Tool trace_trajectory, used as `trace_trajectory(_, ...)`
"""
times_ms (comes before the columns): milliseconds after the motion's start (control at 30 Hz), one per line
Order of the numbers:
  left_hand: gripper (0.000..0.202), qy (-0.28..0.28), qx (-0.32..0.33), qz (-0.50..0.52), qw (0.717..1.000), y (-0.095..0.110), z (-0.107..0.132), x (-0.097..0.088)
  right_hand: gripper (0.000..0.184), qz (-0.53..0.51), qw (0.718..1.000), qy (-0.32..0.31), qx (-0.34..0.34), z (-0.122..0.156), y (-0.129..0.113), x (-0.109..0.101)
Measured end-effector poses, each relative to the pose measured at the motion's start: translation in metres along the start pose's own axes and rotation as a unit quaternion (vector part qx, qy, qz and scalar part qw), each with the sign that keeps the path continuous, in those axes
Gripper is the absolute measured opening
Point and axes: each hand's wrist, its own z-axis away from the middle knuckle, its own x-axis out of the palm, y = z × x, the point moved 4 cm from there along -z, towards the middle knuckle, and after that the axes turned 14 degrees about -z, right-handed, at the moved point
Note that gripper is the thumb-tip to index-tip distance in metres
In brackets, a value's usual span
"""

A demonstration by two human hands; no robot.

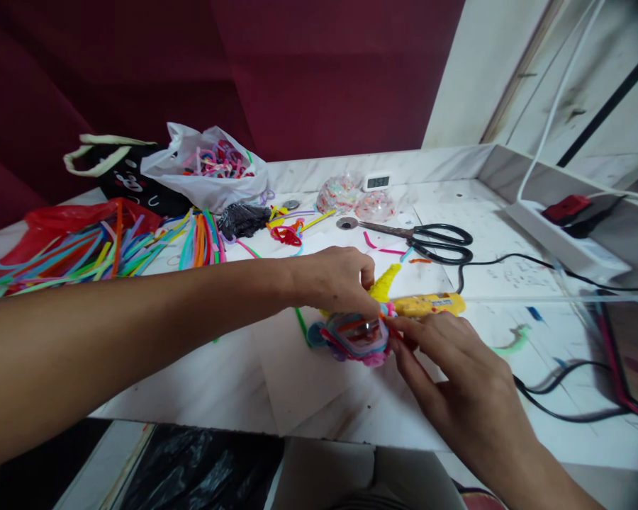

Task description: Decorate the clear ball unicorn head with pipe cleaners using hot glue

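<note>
A small round craft piece (354, 340) made of coiled coloured strips lies on the white table (234, 382), near its front edge. My left hand (332, 280) reaches in from the left and pinches its top edge with closed fingers. From the lower right, my right hand (451, 361) presses its fingertips against the piece's right side. A yellow glue gun (420, 303) lies just behind the piece, touching neither hand that I can see.
Black-handled scissors (430, 241) lie behind the glue gun. Several loose coloured strips (111, 251) spread across the left of the table beside a red bag (58, 223), a white plastic bag (213, 173) and a black tote (120, 173). A power strip (568, 241) and black cables (558, 404) sit at right.
</note>
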Motion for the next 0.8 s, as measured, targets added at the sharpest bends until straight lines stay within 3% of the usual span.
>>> trace_trajectory(333, 0.032, -0.003, 0.002, 0.003, 1.0, -0.001, -0.003, 0.003, 0.009, -0.019, 0.993, 0.05, 0.101, -0.009, -0.004, -0.002)
trace_trajectory(800, 0.031, -0.003, -0.001, 0.012, 1.0, -0.002, -0.003, 0.003, 0.012, 0.055, 0.989, 0.087, 0.107, -0.014, -0.015, 0.008)
